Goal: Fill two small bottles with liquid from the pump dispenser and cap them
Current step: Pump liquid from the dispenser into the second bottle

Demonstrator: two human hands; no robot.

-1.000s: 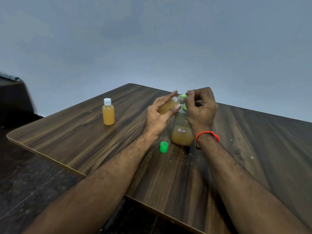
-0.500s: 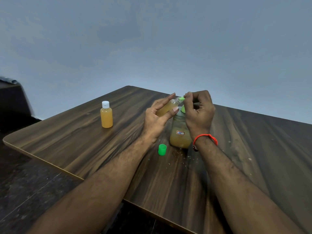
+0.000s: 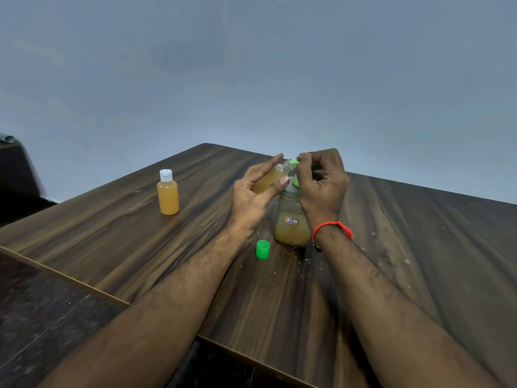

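While the wooden table [image 3: 112,233] carries everything, the pump dispenser [image 3: 291,219] is the largest of the task's things, standing toward the middle of the table, nearer its far corner than its near edge. It looks about half full of amber liquid, so it is probably heavy enough to stay put under a press; its green pump head [image 3: 293,163] is the place to push. The right hand [image 3: 321,189] sits on top of it, fingers curled round the pump, the forefinger tip on the green nozzle.

Next in size, the capped bottle [image 3: 167,193] stands upright and full toward the left edge, well apart from both hands, white lid on.

The open bottle [image 3: 268,179] is tilted, its mouth up against the nozzle. It is likely light, thin-walled plastic that would give under a hard squeeze, and possibly slick if liquid runs down it, so the body is the place to hold. The left hand [image 3: 251,197] holds it there: thumb across the near side, fingers fairly straight along the far side.

Smallest, the green cap [image 3: 262,249] stands on the table just beside the dispenser's base, touched by neither hand.
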